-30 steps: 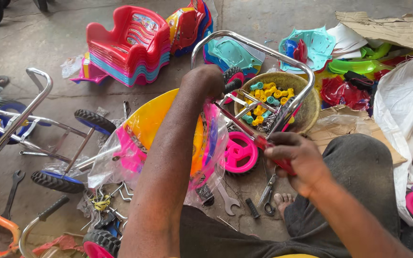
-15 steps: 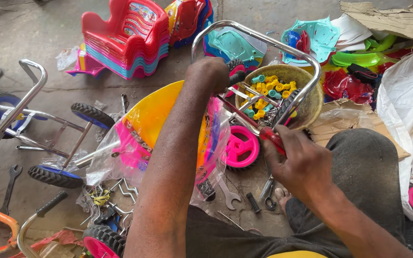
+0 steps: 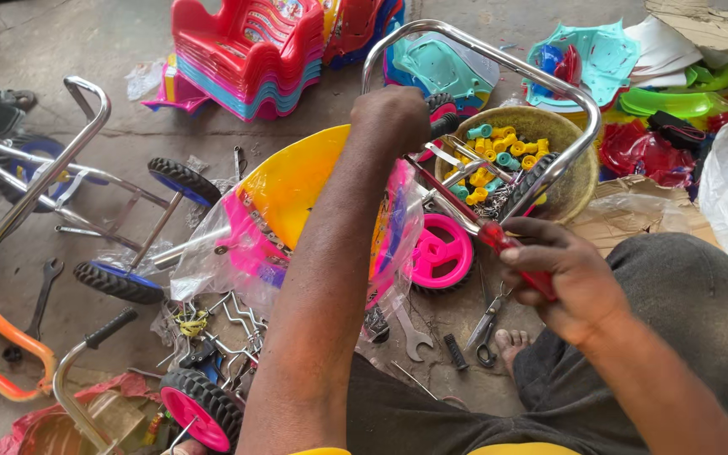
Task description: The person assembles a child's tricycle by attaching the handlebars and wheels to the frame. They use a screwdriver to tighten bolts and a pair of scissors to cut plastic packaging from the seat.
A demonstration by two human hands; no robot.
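right hand (image 3: 570,282) gripping screwdriver (image 3: 499,240) (red handle)

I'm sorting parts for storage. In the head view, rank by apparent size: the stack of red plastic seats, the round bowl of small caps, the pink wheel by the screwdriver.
1. Stack of red plastic seats
2. Round bowl of small caps
3. Pink wheel

The seats lie farther from the camera, so their lead is safe.

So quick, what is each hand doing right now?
Left hand: closed in a fist on the chrome tricycle frame.
Right hand: closed around a red-handled screwdriver, its shaft aimed at the frame.
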